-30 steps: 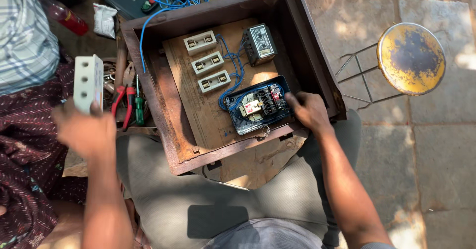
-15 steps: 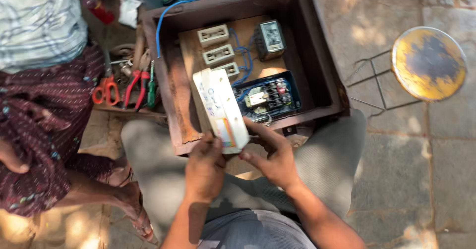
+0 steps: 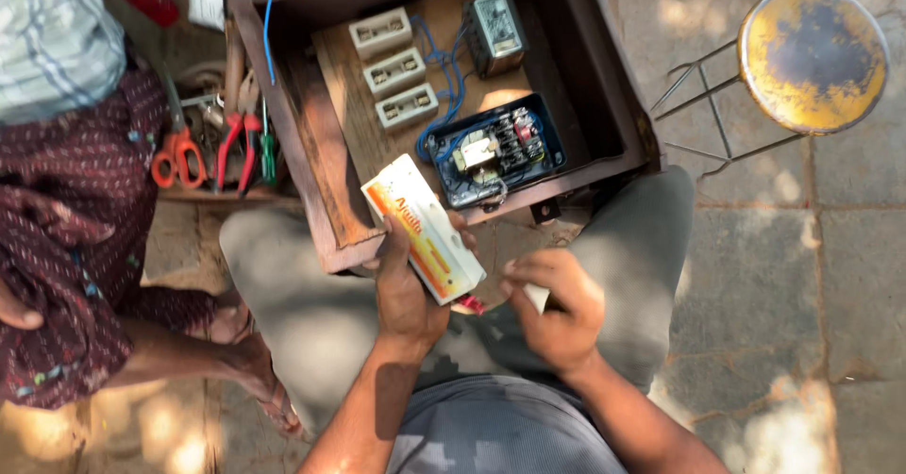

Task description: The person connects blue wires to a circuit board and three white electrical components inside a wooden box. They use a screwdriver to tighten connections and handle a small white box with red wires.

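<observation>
Your left hand (image 3: 408,290) grips a long white-orange box (image 3: 422,228) over the wooden case (image 3: 326,191); right hand (image 3: 557,306) curls closed, contents hidden.

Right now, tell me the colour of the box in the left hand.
White with orange and yellow print: the box in the left hand, head view.

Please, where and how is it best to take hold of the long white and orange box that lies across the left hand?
Probably the free upper end of the white and orange box, gripped across its narrow width from the wooden case side. The left hand already wraps its lower half, and the right hand is apart from it.
</observation>
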